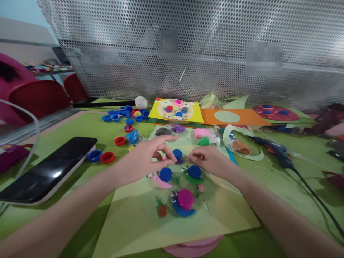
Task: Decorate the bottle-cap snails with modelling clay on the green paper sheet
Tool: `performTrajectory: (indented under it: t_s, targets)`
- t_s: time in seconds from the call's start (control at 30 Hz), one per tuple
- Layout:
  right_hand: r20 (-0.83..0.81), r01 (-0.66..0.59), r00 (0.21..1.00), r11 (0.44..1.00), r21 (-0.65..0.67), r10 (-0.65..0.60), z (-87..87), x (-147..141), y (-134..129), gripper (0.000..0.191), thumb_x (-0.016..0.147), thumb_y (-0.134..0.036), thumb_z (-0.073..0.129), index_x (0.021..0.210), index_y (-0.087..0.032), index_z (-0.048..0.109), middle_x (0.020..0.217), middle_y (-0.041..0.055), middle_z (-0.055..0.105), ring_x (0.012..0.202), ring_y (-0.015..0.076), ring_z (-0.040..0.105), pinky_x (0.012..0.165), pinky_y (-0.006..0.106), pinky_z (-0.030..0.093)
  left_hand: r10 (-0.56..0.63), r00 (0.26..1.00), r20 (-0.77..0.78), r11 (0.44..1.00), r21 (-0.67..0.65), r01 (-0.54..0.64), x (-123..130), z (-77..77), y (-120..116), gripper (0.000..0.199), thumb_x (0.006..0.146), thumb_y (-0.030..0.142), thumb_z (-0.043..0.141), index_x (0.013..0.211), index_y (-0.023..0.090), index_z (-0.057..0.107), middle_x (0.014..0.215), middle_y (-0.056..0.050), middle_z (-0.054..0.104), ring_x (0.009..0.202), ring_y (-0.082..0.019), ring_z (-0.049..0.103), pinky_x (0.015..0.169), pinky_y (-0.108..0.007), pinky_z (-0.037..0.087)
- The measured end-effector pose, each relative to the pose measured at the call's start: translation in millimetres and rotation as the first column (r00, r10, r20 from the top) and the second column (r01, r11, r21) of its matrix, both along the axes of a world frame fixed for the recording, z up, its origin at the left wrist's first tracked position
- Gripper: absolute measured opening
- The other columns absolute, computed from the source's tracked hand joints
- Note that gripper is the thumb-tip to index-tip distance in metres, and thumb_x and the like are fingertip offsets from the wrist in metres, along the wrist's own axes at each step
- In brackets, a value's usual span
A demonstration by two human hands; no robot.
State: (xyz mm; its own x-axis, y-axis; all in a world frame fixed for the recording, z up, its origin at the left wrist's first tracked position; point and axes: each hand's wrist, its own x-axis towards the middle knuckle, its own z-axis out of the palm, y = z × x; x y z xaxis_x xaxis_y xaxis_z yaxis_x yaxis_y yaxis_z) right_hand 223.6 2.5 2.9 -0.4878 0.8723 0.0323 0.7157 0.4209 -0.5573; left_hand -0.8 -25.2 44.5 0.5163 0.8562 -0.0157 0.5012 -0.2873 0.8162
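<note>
My left hand [152, 154] is closed with thumb and middle finger together at the left side of a blue bottle cap [177, 154] with purple clay under it; its index finger sticks out. Facing it from the right, my right hand [205, 159] pinches close to the same cap. Whatever lies between the fingertips is too small to tell. Below are clay snails with cap shells: a pink one [161, 181], a green one [195, 179] and a blue one [184, 211] with a magenta cap. A clay pineapple [162, 210] and a pink flower [201, 187] lie on the pale yellow sheet [129, 225].
A black phone-like device [51, 168] and several loose caps [126, 113] lie to the left. Bagged clay [206, 136] sits behind my hands. At right is a glue gun [276, 152] with its cord. Decorated cards [199, 114] stand near a perforated metal panel [188, 53].
</note>
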Motion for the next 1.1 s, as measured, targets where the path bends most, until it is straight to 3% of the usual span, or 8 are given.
performTrajectory:
  t_s: [0.27, 0.43, 0.63, 0.77, 0.93, 1.1]
  targets:
    - [0.023, -0.008, 1.0, 1.0, 0.005, 0.008, 3.5, -2, -2, 0.022, 0.084, -0.025, 0.047, 0.078, -0.017, 0.067, 0.074, 0.0027, 0.066, 0.062, 0.0117, 0.053, 0.057, 0.023, 0.037, -0.108, 0.992, -0.06, 0.994, 0.002, 0.108, -1, -5.9, 0, 0.06, 0.079, 0.022, 0.057, 0.134, 0.029, 0.032, 0.088, 0.002, 0.066, 0.079, -0.016, 0.06, 0.072, -0.027, 0.045]
    - [0.044, -0.006, 0.999, 1.0, 0.031, 0.004, 4.1, -3, -3, 0.021, 0.085, -0.024, 0.048, 0.076, -0.017, 0.066, 0.072, 0.0024, 0.065, 0.062, 0.012, 0.052, 0.058, 0.023, 0.036, -0.105, 0.989, -0.105, 0.991, 0.076, 0.114, -1, -6.4, 2, 0.059, 0.08, 0.016, 0.054, 0.134, 0.032, 0.035, 0.095, 0.003, 0.066, 0.081, -0.014, 0.059, 0.071, -0.024, 0.043]
    - [0.039, -0.001, 0.999, 1.0, 0.028, 0.0, 1.6, -2, -2, 0.022, 0.085, -0.026, 0.047, 0.075, -0.017, 0.065, 0.071, 0.0023, 0.063, 0.062, 0.012, 0.05, 0.057, 0.023, 0.036, -0.103, 0.975, -0.198, 0.99, 0.076, 0.12, 0, -0.7, 0, 0.054, 0.084, 0.018, 0.05, 0.133, 0.035, 0.036, 0.098, 0.005, 0.068, 0.079, -0.013, 0.059, 0.068, -0.021, 0.04]
    - [0.032, 0.008, 0.999, 1.0, 0.017, -0.008, 0.9, -2, -2, 0.023, 0.085, -0.028, 0.047, 0.076, -0.017, 0.065, 0.071, 0.0023, 0.063, 0.062, 0.0122, 0.051, 0.057, 0.023, 0.036, -0.058, 0.967, -0.248, 0.989, 0.116, 0.089, -3, -0.7, 2, 0.052, 0.086, 0.022, 0.049, 0.134, 0.033, 0.036, 0.095, 0.004, 0.068, 0.07, -0.014, 0.059, 0.062, -0.021, 0.039]
    - [0.025, 0.005, 1.0, 1.0, 0.015, -0.006, 1.5, -3, -3, 0.021, 0.083, -0.024, 0.047, 0.074, -0.017, 0.064, 0.071, 0.0021, 0.063, 0.061, 0.0116, 0.051, 0.056, 0.022, 0.036, 0.062, 0.967, -0.246, 0.98, 0.198, -0.012, -6, -3.5, 7, 0.049, 0.086, 0.027, 0.052, 0.133, 0.031, 0.038, 0.087, 0.004, 0.066, 0.074, -0.015, 0.06, 0.065, -0.021, 0.04]
    - [0.014, 0.007, 1.0, 0.999, 0.032, -0.007, 0.9, -3, -2, 0.02, 0.082, -0.02, 0.047, 0.075, -0.017, 0.065, 0.07, 0.0017, 0.063, 0.061, 0.0114, 0.052, 0.056, 0.022, 0.036, 0.072, 0.962, -0.262, 0.982, 0.188, -0.023, -7, -9.4, 11, 0.047, 0.086, 0.032, 0.052, 0.131, 0.027, 0.039, 0.084, 0.003, 0.064, 0.074, -0.016, 0.059, 0.065, -0.022, 0.04]
